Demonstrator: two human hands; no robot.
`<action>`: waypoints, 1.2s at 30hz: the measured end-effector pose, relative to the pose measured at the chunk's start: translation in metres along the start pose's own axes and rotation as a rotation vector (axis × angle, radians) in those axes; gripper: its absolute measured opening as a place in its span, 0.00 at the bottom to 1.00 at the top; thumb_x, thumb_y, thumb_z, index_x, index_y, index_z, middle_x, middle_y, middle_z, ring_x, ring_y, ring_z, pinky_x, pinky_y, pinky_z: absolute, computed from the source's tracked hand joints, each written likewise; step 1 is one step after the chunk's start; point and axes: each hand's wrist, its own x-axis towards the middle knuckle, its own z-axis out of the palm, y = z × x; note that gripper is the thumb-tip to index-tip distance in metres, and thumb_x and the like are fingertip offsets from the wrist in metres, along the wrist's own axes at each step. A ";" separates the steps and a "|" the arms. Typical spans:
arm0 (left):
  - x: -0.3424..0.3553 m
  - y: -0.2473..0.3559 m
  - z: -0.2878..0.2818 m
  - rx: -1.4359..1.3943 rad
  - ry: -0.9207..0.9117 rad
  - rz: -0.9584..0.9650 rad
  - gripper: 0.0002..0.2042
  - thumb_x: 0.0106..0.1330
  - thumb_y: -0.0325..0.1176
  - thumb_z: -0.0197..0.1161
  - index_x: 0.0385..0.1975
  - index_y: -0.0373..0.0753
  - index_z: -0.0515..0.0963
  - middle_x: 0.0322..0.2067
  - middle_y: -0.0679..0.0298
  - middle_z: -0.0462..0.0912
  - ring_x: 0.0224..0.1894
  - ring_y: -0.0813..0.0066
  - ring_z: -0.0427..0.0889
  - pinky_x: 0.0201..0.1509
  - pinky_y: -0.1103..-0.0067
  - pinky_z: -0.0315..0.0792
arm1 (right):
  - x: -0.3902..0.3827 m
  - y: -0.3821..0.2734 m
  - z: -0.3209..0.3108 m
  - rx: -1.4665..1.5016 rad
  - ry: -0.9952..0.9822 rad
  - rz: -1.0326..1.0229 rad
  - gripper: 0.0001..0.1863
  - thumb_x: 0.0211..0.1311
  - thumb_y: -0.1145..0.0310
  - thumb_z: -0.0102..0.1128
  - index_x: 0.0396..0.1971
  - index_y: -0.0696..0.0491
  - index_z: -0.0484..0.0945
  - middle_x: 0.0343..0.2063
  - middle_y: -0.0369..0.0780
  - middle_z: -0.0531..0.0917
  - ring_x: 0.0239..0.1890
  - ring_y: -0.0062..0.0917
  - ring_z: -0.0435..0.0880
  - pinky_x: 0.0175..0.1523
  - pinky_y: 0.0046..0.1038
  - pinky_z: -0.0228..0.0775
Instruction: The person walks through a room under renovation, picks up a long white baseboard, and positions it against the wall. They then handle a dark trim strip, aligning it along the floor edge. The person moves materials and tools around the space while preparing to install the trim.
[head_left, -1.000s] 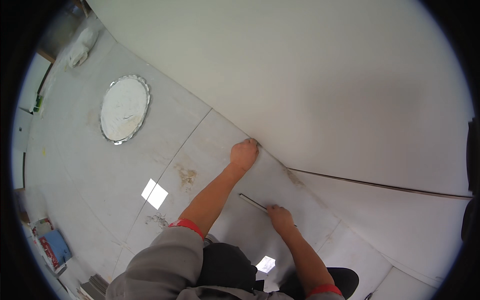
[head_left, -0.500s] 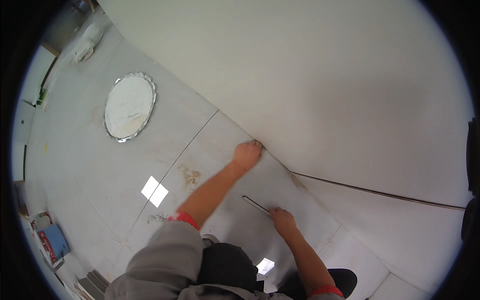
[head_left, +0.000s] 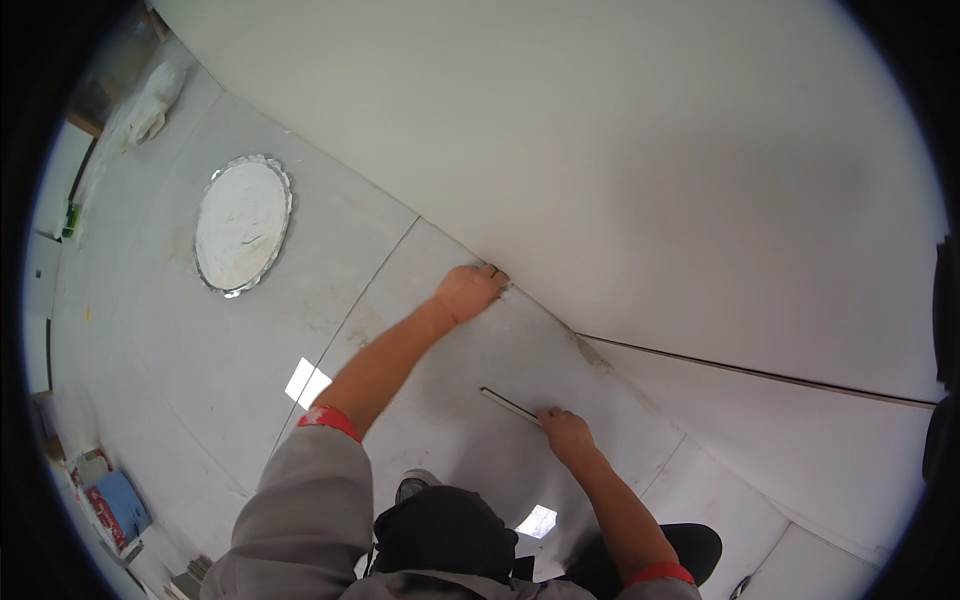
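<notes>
My left hand [head_left: 470, 291] reaches down to the joint where the grey tiled floor [head_left: 400, 300] meets the pale wall [head_left: 650, 200]. Its fingers are curled in against that joint; whether they pinch anything is too small to make out. Closer to me, my right hand [head_left: 566, 436] is closed round one end of a narrow, straight strip-like tool [head_left: 510, 403], light on its face with a dark edge. The tool's free end points left and away, over the floor; its exact kind cannot be made out.
A mirror-like oval tray [head_left: 242, 228] with a scalloped silver rim and white residue lies at the left. Farther off is a white bag [head_left: 157, 98]. A blue and red container [head_left: 118, 505] stands at the lower left. A dark seam [head_left: 740, 368] crosses the wall.
My left hand has slid a little left and away along the joint. The right hand keeps the strip-like tool in nearly the same place. The whole view has shifted slightly.
</notes>
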 end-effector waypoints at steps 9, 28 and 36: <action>0.000 0.052 0.033 -0.075 -0.087 -0.493 0.12 0.58 0.37 0.62 0.37 0.36 0.74 0.31 0.57 0.81 0.31 0.60 0.83 0.32 0.66 0.78 | -0.002 -0.004 0.000 0.050 0.052 0.004 0.09 0.57 0.75 0.51 0.38 0.53 0.74 0.33 0.45 0.79 0.35 0.41 0.82 0.40 0.41 0.75; 0.002 0.040 0.041 0.000 0.005 -0.380 0.13 0.58 0.41 0.65 0.32 0.38 0.75 0.29 0.58 0.81 0.28 0.61 0.83 0.29 0.67 0.78 | 0.001 -0.006 0.001 -0.025 0.020 0.009 0.09 0.59 0.72 0.53 0.40 0.52 0.74 0.33 0.44 0.79 0.35 0.39 0.82 0.39 0.39 0.77; 0.000 0.001 0.011 -0.022 -0.029 -0.042 0.11 0.56 0.39 0.65 0.33 0.39 0.77 0.29 0.59 0.81 0.29 0.62 0.83 0.31 0.67 0.77 | -0.002 -0.001 0.005 0.015 0.075 -0.025 0.09 0.58 0.74 0.52 0.39 0.52 0.74 0.35 0.43 0.79 0.36 0.39 0.82 0.40 0.39 0.77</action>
